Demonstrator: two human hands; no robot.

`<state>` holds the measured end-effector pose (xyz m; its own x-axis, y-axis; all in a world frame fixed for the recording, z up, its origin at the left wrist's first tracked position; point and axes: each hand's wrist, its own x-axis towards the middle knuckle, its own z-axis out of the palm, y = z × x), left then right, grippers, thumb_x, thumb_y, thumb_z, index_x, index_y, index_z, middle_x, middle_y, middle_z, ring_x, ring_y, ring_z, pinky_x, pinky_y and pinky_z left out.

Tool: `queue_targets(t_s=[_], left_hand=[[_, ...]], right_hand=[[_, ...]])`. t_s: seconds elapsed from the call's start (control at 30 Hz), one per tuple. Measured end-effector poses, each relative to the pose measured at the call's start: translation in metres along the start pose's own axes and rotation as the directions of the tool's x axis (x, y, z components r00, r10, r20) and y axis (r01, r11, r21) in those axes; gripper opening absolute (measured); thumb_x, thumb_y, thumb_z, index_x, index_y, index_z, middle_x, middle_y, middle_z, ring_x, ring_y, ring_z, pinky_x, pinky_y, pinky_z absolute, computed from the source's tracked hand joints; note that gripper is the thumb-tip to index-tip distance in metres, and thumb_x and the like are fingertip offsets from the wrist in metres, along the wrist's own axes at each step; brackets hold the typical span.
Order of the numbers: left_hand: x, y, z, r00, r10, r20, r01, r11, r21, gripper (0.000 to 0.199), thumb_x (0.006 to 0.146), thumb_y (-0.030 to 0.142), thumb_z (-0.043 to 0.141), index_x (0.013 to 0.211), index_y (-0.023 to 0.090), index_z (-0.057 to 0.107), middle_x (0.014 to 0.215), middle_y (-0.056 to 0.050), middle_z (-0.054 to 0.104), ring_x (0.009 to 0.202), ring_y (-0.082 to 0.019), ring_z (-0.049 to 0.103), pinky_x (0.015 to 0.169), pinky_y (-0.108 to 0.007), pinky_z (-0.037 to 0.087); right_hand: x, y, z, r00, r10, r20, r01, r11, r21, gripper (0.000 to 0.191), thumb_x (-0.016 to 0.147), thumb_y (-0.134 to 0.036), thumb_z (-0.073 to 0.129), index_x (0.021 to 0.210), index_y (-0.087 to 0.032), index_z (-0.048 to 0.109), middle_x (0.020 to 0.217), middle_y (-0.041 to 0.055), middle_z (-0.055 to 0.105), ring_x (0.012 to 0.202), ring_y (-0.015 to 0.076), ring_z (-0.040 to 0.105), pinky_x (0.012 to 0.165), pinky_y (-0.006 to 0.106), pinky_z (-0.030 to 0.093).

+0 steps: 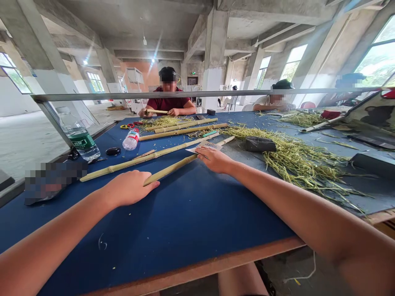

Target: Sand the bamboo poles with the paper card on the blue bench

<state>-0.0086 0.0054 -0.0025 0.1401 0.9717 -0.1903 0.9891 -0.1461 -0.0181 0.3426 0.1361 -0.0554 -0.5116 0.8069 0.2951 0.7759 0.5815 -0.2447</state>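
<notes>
A bamboo pole slants across the blue table between my two hands. Its near end is in the closed grip of my left hand. My right hand presses a printed sheet of sandpaper over the pole farther along, fingers bent over the sheet. Past the sheet, the pole's pale far end shows. Just beyond lies a longer bamboo pole, apart from my hands.
Shavings heap at the right around a dark block. A water bottle, small bottle and phone-like dark object are at left. Across the table, a person holds another pole; a metal bar spans above.
</notes>
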Motion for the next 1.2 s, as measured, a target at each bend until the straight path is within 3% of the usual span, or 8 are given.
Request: queue_targets(t_s=[0.27,0.47,0.67,0.83,1.0,1.2], left_hand=[[0.0006,0.0006,-0.0005,1.000,-0.002,0.008,0.002,1.000,0.019,0.052,0.116,0.070,0.043,0.092,0.030,0.066,0.102,-0.013,0.088,0.096,-0.038,0.083,0.073,-0.042,0.044],[-0.0015,0.0035,-0.0033,1.000,-0.016,0.021,0.015,1.000,0.014,0.052,0.116,0.070,0.041,0.094,0.029,0.066,0.103,-0.013,0.088,0.096,-0.038,0.082,0.073,-0.042,0.045],[-0.0013,0.0033,-0.0025,1.000,-0.006,0.012,0.006,1.000,0.009,0.051,0.116,0.069,0.043,0.090,0.030,0.064,0.102,-0.013,0.088,0.096,-0.037,0.082,0.072,-0.042,0.043],[-0.0017,0.0038,-0.0035,1.000,-0.008,0.006,0.008,1.000,0.015,0.052,0.116,0.069,0.043,0.090,0.030,0.065,0.102,-0.012,0.088,0.096,-0.038,0.083,0.073,-0.042,0.045],[-0.0004,0.0019,-0.0015,1.000,-0.014,0.003,0.014,1.000,0.010,0.052,0.115,0.070,0.044,0.090,0.030,0.066,0.100,-0.012,0.088,0.094,-0.038,0.083,0.073,-0.042,0.045],[0.0006,0.0004,-0.0001,1.000,-0.007,0.011,0.006,0.999,0.039,0.053,0.116,0.071,0.041,0.093,0.030,0.065,0.102,-0.012,0.088,0.095,-0.037,0.082,0.074,-0.042,0.044]], right_hand=[[0.0011,0.0014,0.0011,0.999,-0.033,0.029,0.034,0.999,-0.024,0.059,0.125,-0.036,0.052,0.175,-0.015,0.073,0.185,0.0172,0.063,0.179,0.0351,0.052,0.151,0.056,0.039],[0.0026,0.0051,0.0015,1.000,-0.007,-0.017,0.007,1.000,-0.009,0.058,0.125,-0.029,0.047,0.173,-0.015,0.075,0.181,0.0157,0.068,0.178,0.0329,0.054,0.150,0.054,0.040],[0.0032,0.0056,0.0017,1.000,0.005,-0.014,-0.005,1.000,-0.027,0.055,0.123,-0.030,0.054,0.173,-0.018,0.076,0.180,0.0147,0.068,0.176,0.0350,0.056,0.150,0.056,0.040],[0.0006,0.0025,-0.0006,1.000,0.002,0.013,-0.001,0.998,-0.056,0.059,0.122,-0.031,0.056,0.177,-0.013,0.071,0.184,0.0187,0.064,0.177,0.0373,0.055,0.151,0.057,0.038],[-0.0004,0.0014,-0.0007,1.000,-0.012,0.016,0.013,0.998,-0.069,0.062,0.119,-0.033,0.065,0.178,-0.017,0.070,0.185,0.0165,0.063,0.178,0.0372,0.054,0.151,0.056,0.038],[-0.0008,0.0014,-0.0003,0.999,-0.018,0.039,0.022,0.996,-0.086,0.068,0.117,-0.032,0.064,0.182,-0.012,0.065,0.189,0.0199,0.057,0.182,0.0383,0.047,0.153,0.058,0.034]])
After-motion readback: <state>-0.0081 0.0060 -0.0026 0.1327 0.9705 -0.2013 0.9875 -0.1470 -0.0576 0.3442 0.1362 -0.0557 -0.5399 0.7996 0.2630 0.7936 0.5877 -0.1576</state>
